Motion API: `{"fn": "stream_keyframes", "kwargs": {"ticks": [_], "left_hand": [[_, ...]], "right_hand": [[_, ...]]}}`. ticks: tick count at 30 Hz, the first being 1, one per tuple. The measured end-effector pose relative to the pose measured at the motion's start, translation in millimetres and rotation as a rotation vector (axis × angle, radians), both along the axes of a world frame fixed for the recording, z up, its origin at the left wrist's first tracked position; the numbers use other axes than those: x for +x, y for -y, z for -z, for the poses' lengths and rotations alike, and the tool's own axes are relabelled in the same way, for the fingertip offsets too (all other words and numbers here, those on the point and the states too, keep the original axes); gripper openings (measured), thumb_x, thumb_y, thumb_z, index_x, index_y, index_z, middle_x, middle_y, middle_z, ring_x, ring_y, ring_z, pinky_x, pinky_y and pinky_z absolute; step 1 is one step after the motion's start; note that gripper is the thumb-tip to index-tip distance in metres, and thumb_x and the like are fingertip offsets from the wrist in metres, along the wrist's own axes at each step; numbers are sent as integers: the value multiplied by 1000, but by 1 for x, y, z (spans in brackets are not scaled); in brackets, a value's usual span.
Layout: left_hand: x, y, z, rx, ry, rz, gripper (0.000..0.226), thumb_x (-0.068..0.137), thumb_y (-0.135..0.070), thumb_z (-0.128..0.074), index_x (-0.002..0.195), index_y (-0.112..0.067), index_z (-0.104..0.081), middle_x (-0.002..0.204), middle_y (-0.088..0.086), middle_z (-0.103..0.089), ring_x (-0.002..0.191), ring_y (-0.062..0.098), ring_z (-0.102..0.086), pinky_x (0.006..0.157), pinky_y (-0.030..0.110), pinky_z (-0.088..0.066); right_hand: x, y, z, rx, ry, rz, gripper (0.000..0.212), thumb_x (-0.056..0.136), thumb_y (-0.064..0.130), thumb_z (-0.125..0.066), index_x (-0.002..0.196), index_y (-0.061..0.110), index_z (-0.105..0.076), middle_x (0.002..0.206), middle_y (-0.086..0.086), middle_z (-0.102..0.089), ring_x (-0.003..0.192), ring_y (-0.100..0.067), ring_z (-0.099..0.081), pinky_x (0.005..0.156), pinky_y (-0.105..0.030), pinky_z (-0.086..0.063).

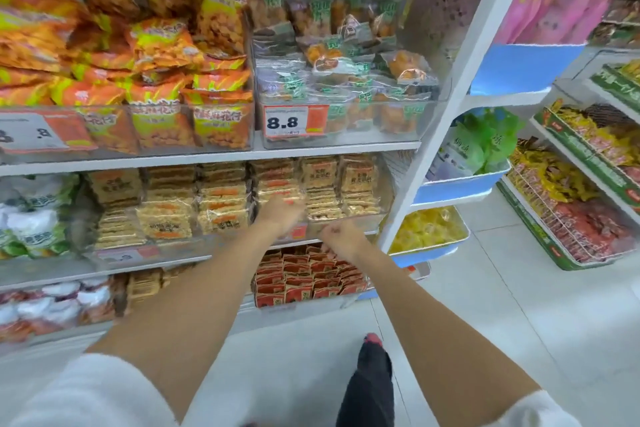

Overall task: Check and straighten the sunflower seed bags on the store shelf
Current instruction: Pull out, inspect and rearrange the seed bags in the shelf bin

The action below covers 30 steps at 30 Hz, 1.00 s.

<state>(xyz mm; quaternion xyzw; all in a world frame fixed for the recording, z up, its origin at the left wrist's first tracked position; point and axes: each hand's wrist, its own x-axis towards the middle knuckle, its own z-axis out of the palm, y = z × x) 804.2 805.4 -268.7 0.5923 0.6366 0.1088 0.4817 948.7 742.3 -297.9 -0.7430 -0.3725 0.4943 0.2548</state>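
Tan sunflower seed bags (221, 208) with orange print stand in rows and stacks on the middle shelf, behind a clear front guard (194, 250). My left hand (282, 218) reaches in at the front of the right-hand stacks (322, 184) and touches the bags there; motion blur hides its fingers. Just to its right and a little lower, my right hand (341, 236) hangs at the shelf's front edge with its fingers curled, and nothing shows in it.
Orange snack bags (159, 80) and a clear bin of green-labelled packets (349, 87) with an 8.8 price tag fill the shelf above. Red packets (308, 274) sit on the shelf below. White upright (446, 114), blue bins (460, 184) and a slanted display rack (581, 204) stand to the right.
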Motion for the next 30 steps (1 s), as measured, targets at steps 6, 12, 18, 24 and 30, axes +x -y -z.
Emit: {"fn": "stream_keyframes", "kwargs": {"ticks": [6,12,18,24,30], "left_hand": [[2,5,102,-84,1,-275,34,98,-28,-52,71,-8,-51,63,9,-56,46,18,-51,59,31,-49],[9,4,182,80,-149,-328,38,97,-31,-47,63,-14,-51,57,6,-51,52,22,-46,54,30,-35],[-1,-3,255,223,-294,-312,37,92,-28,-53,71,0,-63,83,23,-67,74,34,-64,62,35,-48],[-26,-19,308,384,-209,-495,40,85,-34,-57,55,-8,-55,62,9,-58,76,33,-65,61,31,-41],[-35,-9,330,466,-10,-455,30,90,-25,-61,68,-11,-74,80,11,-74,83,26,-66,73,31,-47]], "right_hand": [[23,-35,108,15,205,-365,21,94,4,-52,77,-2,-63,68,-6,-51,62,-17,-46,62,-27,-39],[35,-44,195,109,255,-525,22,95,14,-52,90,2,-69,87,-14,-68,81,-26,-62,77,-36,-49],[33,-59,250,296,275,-575,16,98,16,-52,95,16,-68,73,6,-62,64,-9,-57,61,-24,-45],[21,-72,285,524,377,-571,20,98,16,-49,104,20,-68,74,2,-66,58,-21,-59,51,-29,-43],[16,-63,291,668,484,-601,19,99,23,-50,108,25,-66,85,-1,-72,55,-19,-60,53,-31,-47]]}}
